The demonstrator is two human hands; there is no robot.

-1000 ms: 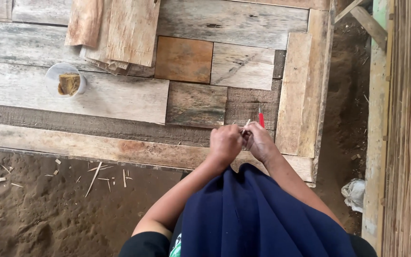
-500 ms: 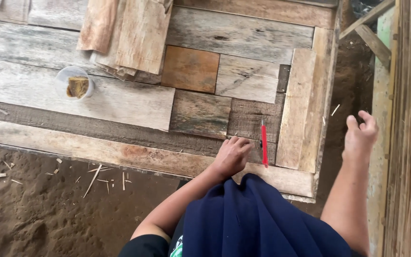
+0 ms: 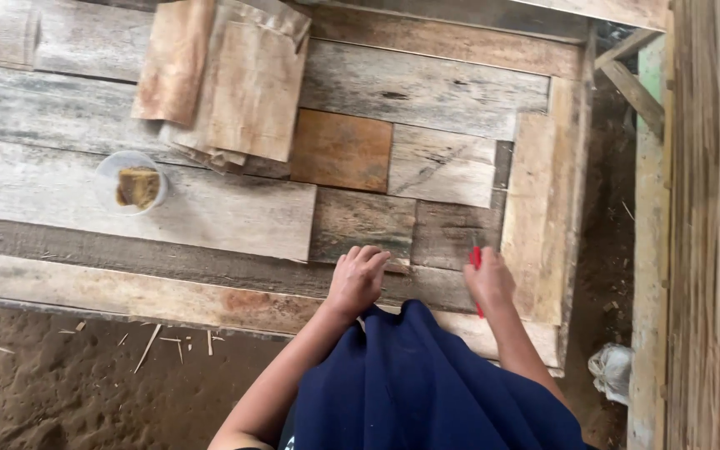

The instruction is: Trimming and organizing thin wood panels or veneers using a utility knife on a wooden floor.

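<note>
The right hand (image 3: 488, 279) lies on the weathered plank workbench (image 3: 210, 225) with its fingers curled around a slim red tool (image 3: 476, 258), probably a pencil or small knife, whose ends show above and below the hand. The left hand (image 3: 357, 279) rests just beside it, fingers bent down over a small pale wood sliver (image 3: 397, 267) on the boards; a clear plastic cup (image 3: 132, 182) and stacked thin wooden sheets (image 3: 222, 79) sit well apart
</note>
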